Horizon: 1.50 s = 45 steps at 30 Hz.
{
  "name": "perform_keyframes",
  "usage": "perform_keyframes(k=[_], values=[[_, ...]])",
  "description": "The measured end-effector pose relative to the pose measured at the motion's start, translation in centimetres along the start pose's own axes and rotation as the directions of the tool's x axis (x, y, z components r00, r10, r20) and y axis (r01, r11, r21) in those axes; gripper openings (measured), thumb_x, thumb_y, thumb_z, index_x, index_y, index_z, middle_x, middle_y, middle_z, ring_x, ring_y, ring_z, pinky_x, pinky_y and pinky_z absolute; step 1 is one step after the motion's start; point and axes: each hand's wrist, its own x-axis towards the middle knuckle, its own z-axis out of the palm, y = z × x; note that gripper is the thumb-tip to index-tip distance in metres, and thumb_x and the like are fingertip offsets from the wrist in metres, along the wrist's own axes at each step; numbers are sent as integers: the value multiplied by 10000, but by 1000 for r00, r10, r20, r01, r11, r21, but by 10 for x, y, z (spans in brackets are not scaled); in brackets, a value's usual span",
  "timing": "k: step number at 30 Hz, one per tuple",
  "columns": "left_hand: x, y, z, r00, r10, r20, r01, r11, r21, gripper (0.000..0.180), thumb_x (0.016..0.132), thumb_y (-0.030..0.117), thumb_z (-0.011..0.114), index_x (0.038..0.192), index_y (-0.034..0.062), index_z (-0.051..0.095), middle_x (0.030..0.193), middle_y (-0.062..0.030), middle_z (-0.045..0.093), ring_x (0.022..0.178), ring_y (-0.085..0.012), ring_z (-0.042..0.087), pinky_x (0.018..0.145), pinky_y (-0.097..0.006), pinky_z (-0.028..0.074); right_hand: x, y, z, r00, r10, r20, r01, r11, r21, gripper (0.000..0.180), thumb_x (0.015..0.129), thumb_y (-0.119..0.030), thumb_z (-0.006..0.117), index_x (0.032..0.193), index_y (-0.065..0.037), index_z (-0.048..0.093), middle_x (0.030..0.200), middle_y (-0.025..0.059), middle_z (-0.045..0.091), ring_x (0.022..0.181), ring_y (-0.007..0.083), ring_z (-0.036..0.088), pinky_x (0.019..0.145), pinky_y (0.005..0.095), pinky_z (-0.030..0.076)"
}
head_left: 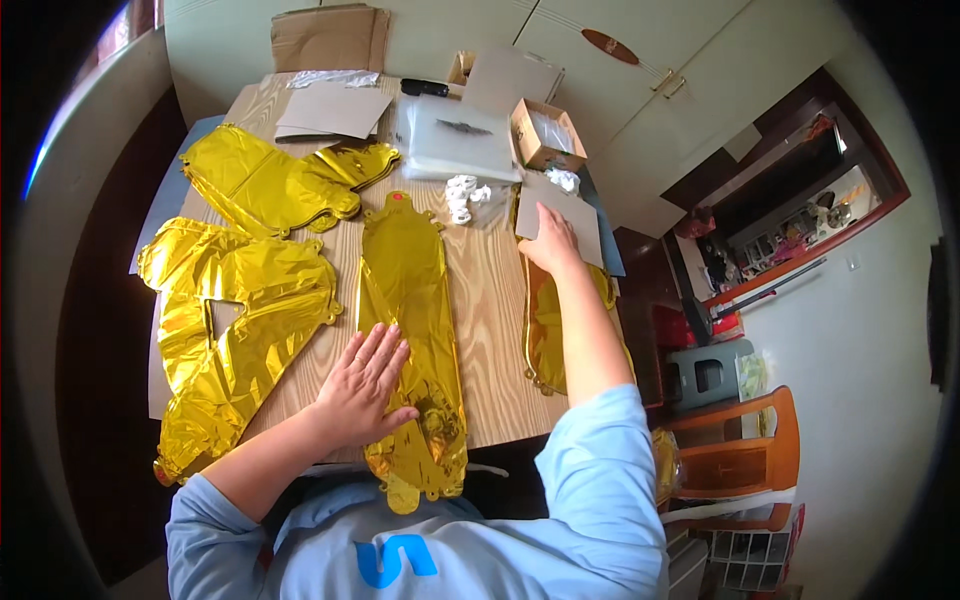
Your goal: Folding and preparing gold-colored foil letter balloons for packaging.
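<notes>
A long gold foil balloon (pixel 405 260), uninflated and folded into a narrow strip, lies on the wood-grain table in front of me. My left hand (pixel 372 388) rests flat on its left side, fingers stretched and holding nothing. Farther right, my right hand (pixel 552 240) is on a grey cardboard sheet (pixel 568 210), thumb at the sheet's left edge and fingers bent over it. Under and beside that sheet lies another gold foil balloon (pixel 543 335), partly covered by my forearm.
Two flat gold balloons, one far (pixel 250 185) and one near (pixel 285 280), lie at left. Toward the back are cardboard sheets (pixel 340 108), clear plastic bags (pixel 450 145), a small open box (pixel 550 140) and white crumpled bits (pixel 460 197). A wooden chair (pixel 735 465) stands right.
</notes>
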Motion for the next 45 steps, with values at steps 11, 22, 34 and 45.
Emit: perform_keyframes(k=[11,22,34,45], values=[[-2,-1,-1,1000,-13,5,13,1000,19,925,966,649,491,1544,-61,351,1642,-277,266,1551,-422,200,1260,-530,136,27,-19,19,978,-135,161,172,953,-248,289,913,-116,500,1101,34,660,1001,284,731,997,422,714,931,501,550],[-5,-2,0,999,7,-52,-9,1000,-30,892,979,635,484,1564,-22,336,1640,-268,277,1541,-433,218,1253,-541,150,-72,-25,-116,744,-274,-609,2,913,-408,51,866,-80,644,908,-54,656,782,145,696,696,338,664,644,470,551],[-32,-31,-33,944,-191,-268,5,822,-569,684,916,166,652,1521,53,355,1621,-250,277,1513,-436,271,1232,-493,262,-238,-49,-95,924,369,102,-32,-191,981,101,958,-49,610,1035,-1,655,902,144,744,765,235,749,669,373,658],[-39,-19,-40,969,149,-199,-195,952,-237,590,854,217,729,1390,43,556,1458,-204,513,1399,-407,437,1185,-518,348,-284,-86,-23,737,93,670,-652,-166,740,153,1014,-168,627,1040,-26,578,943,155,720,752,241,744,640,350,631]])
